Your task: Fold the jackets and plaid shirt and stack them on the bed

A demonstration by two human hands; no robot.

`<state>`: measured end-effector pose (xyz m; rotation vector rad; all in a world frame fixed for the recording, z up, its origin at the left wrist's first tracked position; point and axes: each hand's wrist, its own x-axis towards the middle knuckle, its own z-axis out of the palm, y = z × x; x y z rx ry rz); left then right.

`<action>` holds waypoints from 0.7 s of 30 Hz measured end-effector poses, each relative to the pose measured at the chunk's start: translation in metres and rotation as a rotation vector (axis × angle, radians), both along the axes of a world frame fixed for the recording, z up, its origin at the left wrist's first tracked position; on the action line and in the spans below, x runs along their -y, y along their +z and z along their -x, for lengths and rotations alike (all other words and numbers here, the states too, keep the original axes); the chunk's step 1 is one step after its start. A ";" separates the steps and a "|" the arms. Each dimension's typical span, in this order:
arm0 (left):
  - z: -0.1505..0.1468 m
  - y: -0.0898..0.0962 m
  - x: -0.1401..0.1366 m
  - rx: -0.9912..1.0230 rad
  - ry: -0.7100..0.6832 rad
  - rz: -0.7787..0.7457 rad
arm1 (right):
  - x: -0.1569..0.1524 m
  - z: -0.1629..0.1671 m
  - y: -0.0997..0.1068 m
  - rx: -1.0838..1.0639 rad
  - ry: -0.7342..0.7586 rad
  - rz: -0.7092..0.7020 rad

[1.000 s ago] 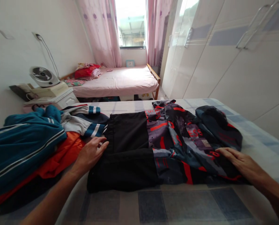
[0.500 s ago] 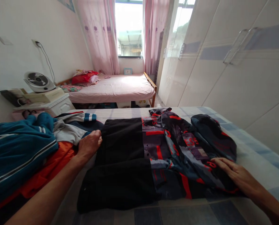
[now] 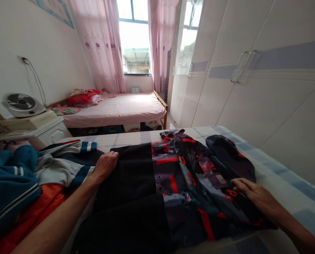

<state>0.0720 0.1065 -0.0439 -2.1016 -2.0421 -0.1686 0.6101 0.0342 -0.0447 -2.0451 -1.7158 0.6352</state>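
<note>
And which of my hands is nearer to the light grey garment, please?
Left. Your left hand is at the black edge of the dark garment, just beside the light grey garment; your right hand is farther away, near the dark garment's opposite end.

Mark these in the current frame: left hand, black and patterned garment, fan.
Left hand (image 3: 106, 165): head view, back of the hand.
Black and patterned garment (image 3: 182, 209): head view, on its patterned section.
Fan (image 3: 21, 101): head view, middle of the round grille.

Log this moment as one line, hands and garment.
left hand: gripping jacket by black panel; right hand: touching patterned part; jacket: on checked sheet
</note>
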 end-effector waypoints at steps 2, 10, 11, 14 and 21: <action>-0.002 0.006 -0.005 0.007 0.037 -0.018 | 0.000 0.001 0.003 -0.009 -0.002 0.007; -0.021 0.033 0.078 0.516 -0.159 0.359 | -0.010 0.013 0.018 -0.137 0.074 0.093; -0.021 0.034 0.096 0.606 -0.149 0.438 | -0.013 0.016 0.019 -0.138 0.090 0.096; -0.010 0.030 0.144 0.746 0.009 0.546 | -0.020 0.023 0.022 -0.132 0.121 0.124; 0.016 0.013 0.189 1.378 0.548 0.440 | -0.028 0.032 0.042 -0.431 0.302 0.099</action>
